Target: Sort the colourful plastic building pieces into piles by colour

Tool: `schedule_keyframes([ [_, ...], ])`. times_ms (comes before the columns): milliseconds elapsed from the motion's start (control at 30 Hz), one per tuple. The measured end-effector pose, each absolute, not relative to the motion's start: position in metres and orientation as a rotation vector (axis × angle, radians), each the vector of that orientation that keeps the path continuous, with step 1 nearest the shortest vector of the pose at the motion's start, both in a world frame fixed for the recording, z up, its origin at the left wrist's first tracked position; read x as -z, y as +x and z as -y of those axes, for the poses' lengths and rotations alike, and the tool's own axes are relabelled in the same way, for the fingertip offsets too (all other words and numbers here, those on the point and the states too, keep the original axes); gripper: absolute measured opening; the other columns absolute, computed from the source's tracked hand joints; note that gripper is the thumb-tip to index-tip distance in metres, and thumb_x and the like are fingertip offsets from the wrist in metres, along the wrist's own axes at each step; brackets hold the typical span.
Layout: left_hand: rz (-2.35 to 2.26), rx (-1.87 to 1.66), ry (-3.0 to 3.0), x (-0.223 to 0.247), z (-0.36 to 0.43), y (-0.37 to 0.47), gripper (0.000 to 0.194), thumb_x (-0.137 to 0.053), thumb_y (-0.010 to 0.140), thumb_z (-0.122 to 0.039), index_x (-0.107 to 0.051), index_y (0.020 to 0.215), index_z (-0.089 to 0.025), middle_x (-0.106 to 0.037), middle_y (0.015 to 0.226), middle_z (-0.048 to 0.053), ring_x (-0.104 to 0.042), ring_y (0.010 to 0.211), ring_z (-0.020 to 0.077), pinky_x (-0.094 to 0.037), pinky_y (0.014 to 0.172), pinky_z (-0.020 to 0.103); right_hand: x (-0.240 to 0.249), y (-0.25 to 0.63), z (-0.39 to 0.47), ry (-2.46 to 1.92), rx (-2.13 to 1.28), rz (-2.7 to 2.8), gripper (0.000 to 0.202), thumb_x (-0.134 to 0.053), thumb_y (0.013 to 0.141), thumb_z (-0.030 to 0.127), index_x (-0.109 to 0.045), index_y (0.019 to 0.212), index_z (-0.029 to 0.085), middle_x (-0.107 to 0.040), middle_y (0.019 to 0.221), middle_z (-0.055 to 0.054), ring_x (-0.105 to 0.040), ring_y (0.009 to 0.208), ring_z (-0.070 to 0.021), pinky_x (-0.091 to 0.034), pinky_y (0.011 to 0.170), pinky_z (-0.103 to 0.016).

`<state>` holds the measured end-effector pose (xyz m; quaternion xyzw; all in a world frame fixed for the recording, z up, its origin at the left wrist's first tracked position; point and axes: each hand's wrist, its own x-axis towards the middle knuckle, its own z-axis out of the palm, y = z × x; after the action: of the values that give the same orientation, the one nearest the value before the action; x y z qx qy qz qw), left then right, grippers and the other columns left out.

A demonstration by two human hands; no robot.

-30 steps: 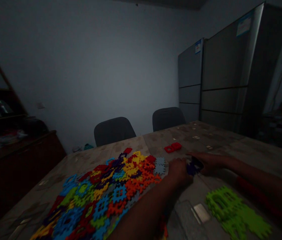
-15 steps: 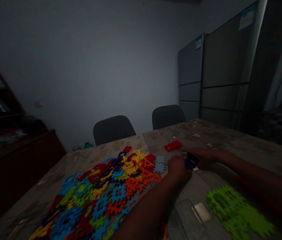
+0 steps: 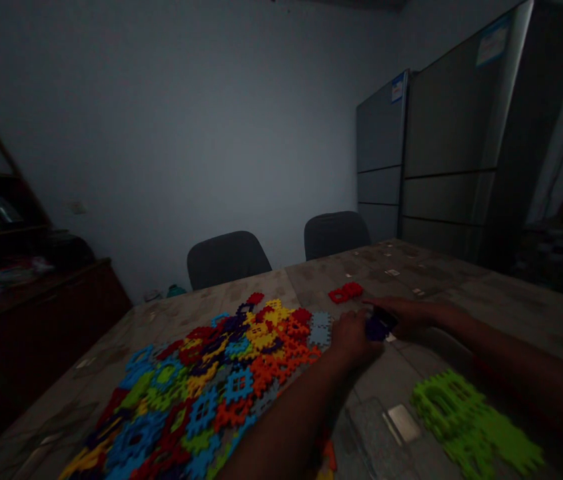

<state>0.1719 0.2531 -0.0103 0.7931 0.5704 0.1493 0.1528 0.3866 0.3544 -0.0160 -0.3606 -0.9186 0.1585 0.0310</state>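
Between my two hands is a dark purple block piece (image 3: 379,327), held just above or on the table. My left hand (image 3: 352,337) has its fingers closed on the piece's left side. From the right, my right hand (image 3: 402,313) grips the same piece, its fingers partly lost in shadow. Two joined light grey pieces (image 3: 320,329) lie just left of my left hand. Behind my hands are joined red pieces (image 3: 345,292). A light green assembly (image 3: 471,420) lies at the front right, below my right forearm.
A wide pile of mixed coloured interlocking pieces (image 3: 201,387) covers the left part of the patterned table (image 3: 306,280). Two dark chairs (image 3: 226,260) stand at the far edge. A tall grey cabinet (image 3: 451,133) is at the right, a wooden sideboard (image 3: 51,313) at the left.
The purple piece and my left hand have shifted very slightly to the left. My right hand remains on the piece.
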Motion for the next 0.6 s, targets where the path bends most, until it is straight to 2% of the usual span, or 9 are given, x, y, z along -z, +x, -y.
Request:
schedule_keyframes([
  [133, -1.540, -0.544, 2.270, 0.004, -0.245, 0.149, 0.043, -0.075, 0.102, -0.036, -0.063, 0.141, -0.021, -0.062, 0.148, 0.012, -0.062, 0.133, 0.0337, -0.052, 0.111, 0.059, 0.011, 0.394, -0.350, -1.163, -0.502, 2.826, 0.058, -0.075, 0.099, 0.040, -0.056, 0.151, 0.023, -0.056, 0.155, -0.013, -0.057, 0.138, -0.0357, -0.046, 0.114, -0.063],
  [233, -1.504, -0.671, 2.240, -0.004, -0.227, 0.123, 0.044, -0.077, 0.099, -0.026, -0.064, 0.140, -0.019, -0.064, 0.148, 0.012, -0.062, 0.135, 0.0330, -0.050, 0.114, 0.058, 0.003, 0.402, -0.345, -1.157, -0.508, 2.810, 0.056, -0.076, 0.099, 0.040, -0.058, 0.149, 0.023, -0.055, 0.158, -0.013, -0.054, 0.141, -0.0355, -0.042, 0.117, -0.063],
  [333, -1.479, -0.801, 2.208, -0.012, -0.193, 0.092, 0.046, -0.076, 0.093, -0.016, -0.068, 0.138, -0.018, -0.071, 0.140, 0.012, -0.066, 0.131, 0.0296, -0.051, 0.115, 0.047, -0.007, 0.409, -0.337, -1.152, -0.503, 2.772, 0.055, -0.073, 0.099, 0.043, -0.060, 0.148, 0.022, -0.060, 0.153, -0.014, -0.057, 0.139, -0.0345, -0.041, 0.118, -0.062],
  [500, -1.418, -0.937, 2.216, -0.014, -0.103, 0.031, 0.031, -0.067, 0.096, -0.027, -0.076, 0.126, -0.030, -0.078, 0.131, 0.006, -0.069, 0.128, 0.0297, -0.056, 0.111, 0.048, -0.022, 0.415, -0.327, -1.162, -0.490, 2.718, 0.053, -0.059, 0.103, 0.040, -0.057, 0.152, 0.019, -0.071, 0.137, -0.016, -0.067, 0.126, -0.0322, -0.049, 0.110, -0.057],
  [600, -1.435, -1.061, 2.270, -0.004, -0.053, -0.004, 0.027, -0.065, 0.103, -0.041, -0.075, 0.128, -0.038, -0.080, 0.127, 0.003, -0.076, 0.117, 0.0262, -0.063, 0.102, 0.041, -0.024, 0.409, -0.324, -1.157, -0.477, 2.757, 0.065, -0.067, 0.091, 0.035, -0.058, 0.153, 0.018, -0.066, 0.147, -0.018, -0.062, 0.134, -0.0361, -0.046, 0.114, -0.055],
])
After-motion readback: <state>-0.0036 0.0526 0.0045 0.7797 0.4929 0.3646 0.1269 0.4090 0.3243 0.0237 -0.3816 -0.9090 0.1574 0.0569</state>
